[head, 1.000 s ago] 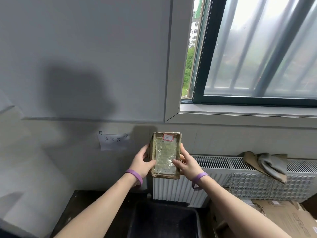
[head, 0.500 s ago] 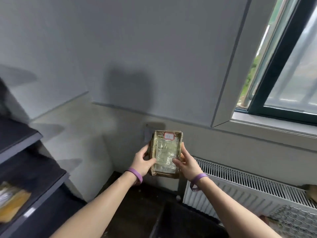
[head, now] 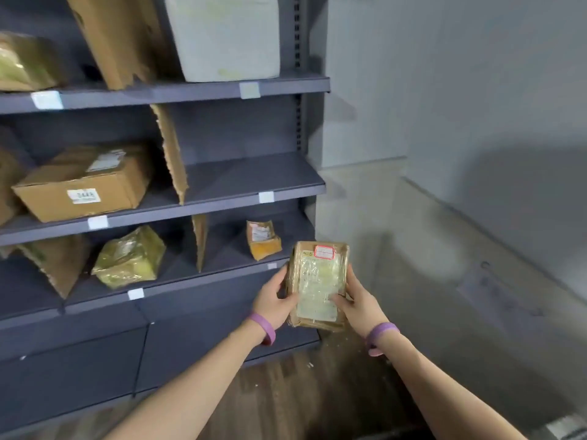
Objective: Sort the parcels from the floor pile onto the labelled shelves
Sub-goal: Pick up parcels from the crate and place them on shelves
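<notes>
I hold a small brown parcel (head: 317,285) wrapped in clear tape, with a red-bordered sticker at its top, upright in front of me. My left hand (head: 274,301) grips its left edge and my right hand (head: 357,301) grips its right edge. Both wrists wear purple bands. The parcel hangs just off the right end of a dark grey shelf unit (head: 254,185), level with its lower shelf. White labels (head: 266,197) are stuck on the shelf edges.
The shelves hold a cardboard box (head: 82,182), a yellow-green taped parcel (head: 130,258), a small orange parcel (head: 263,239), a white parcel (head: 225,36) and upright cardboard dividers (head: 173,154). A grey wall (head: 460,106) stands to the right. The floor (head: 301,392) is dark wood.
My view has swung left from the window and radiator to the shelf unit. Both hands have kept the same hold on the parcel.
</notes>
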Motion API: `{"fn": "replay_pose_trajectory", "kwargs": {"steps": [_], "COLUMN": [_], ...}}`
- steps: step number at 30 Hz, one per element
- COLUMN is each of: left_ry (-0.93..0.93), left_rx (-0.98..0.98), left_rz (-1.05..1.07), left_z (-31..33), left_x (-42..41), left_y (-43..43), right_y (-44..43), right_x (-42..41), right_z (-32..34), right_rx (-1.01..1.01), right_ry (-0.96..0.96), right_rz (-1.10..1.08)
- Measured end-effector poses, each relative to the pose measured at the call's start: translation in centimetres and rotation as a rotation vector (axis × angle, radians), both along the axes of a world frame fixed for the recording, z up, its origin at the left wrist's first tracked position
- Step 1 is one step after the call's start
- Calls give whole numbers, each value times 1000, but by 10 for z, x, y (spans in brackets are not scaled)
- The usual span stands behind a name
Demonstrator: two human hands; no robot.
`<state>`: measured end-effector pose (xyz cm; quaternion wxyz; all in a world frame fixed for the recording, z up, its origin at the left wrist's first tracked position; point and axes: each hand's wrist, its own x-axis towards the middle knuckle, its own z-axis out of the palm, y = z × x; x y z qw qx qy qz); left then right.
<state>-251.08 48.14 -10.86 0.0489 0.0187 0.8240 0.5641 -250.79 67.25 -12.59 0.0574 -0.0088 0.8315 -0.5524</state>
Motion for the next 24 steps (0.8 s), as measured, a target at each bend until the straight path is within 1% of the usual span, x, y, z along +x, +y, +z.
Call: {"fn": "replay_pose_trajectory", "kwargs": {"steps": [5, 12, 16, 20, 24], "left_ry": [10, 9, 59, 108, 115], "left_rx": [-88, 3, 49, 90, 50], "left_rz": [182, 551, 744, 930, 1109], "left_z": [-2, 1, 13, 19, 22], "left_x": [38, 116, 167, 222, 291], "left_y": [-84, -192, -249, -305, -370], "right_y": [-91, -226, -310, -393, -479], "right_x": [-6, 9, 38, 75, 131], "right_z": [5, 13, 20, 23, 26], "right_rx": [-15, 49, 66, 27, 12], "right_ry": [-8, 56, 83, 107, 93], "right_rz": [252, 574, 750, 894, 1045]}}
